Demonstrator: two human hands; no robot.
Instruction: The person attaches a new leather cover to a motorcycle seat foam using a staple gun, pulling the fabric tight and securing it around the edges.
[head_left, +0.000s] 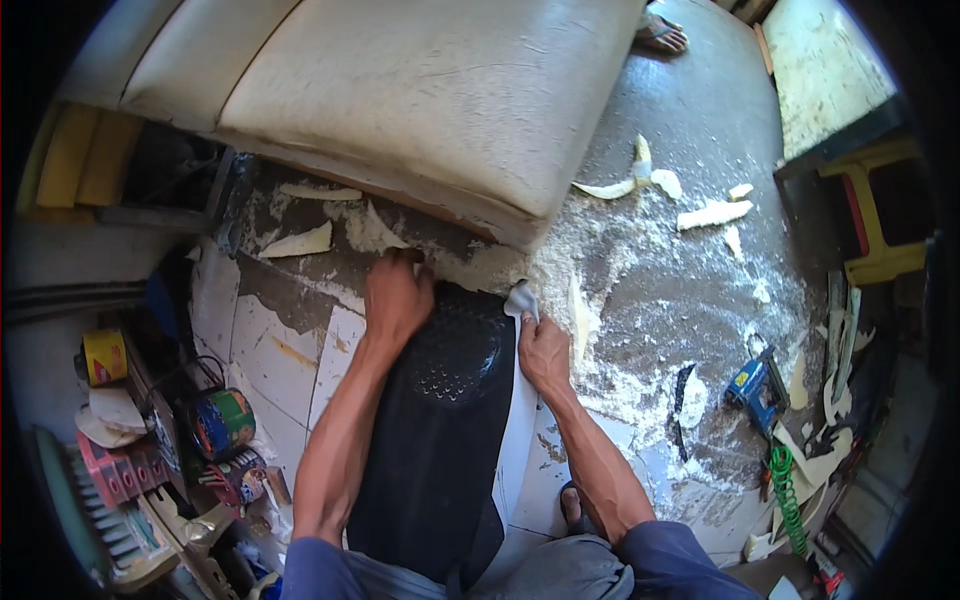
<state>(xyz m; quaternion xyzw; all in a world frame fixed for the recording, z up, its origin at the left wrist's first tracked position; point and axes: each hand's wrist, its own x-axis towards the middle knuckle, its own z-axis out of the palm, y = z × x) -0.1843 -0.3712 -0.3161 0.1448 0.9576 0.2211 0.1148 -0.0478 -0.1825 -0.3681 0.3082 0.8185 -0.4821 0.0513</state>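
A long black seat cover (425, 450) with a shiny, dimpled patch lies lengthwise in front of me, its near end at my lap. It looks like a motorcycle seat's covering. Along its right side shows a pale grey underside (512, 420). My right hand (545, 352) is closed on the turned-up pale flap at the far right corner. At the far left corner, my left hand (400, 295) has its fingers curled around the cover's edge; the fingertips are partly hidden.
A cream padded seat (420, 100) stands just ahead. Foam scraps (715, 215) and white crumbs litter the floor. At right lie a blue staple gun (750, 385) and a green coiled hose (785, 490). Tins (222, 420) and a brush (95, 500) crowd the left. Someone's foot (662, 35) shows far off.
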